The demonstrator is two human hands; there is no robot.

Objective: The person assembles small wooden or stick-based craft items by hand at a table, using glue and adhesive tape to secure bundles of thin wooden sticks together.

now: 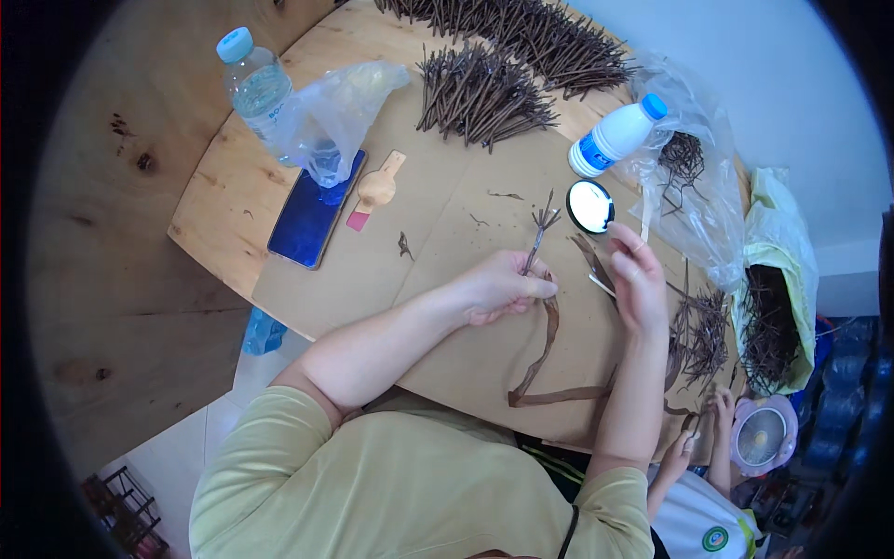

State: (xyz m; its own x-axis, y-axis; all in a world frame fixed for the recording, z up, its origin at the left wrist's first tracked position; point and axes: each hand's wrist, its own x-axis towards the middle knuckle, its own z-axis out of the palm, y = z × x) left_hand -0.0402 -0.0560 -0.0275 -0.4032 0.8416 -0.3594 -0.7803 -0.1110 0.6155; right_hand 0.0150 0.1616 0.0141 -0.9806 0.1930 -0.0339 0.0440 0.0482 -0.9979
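Your left hand (503, 284) pinches a thin dark twig (538, 233) whose long axis points toward one o'clock, while your right hand (638, 279), nearer its forked tip, grips a pale stick (601, 284).

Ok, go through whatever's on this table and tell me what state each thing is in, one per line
left hand: pinched on a thin brown stem, held upright
right hand: fingers curled, a pale stick at its fingertips
brown strip: limp, trailing across the cardboard
clear water bottle: capped, upright
white bottle: capped, lying tilted
round tin: open
phone: flat, under a plastic bag
green bag: open, full of stems
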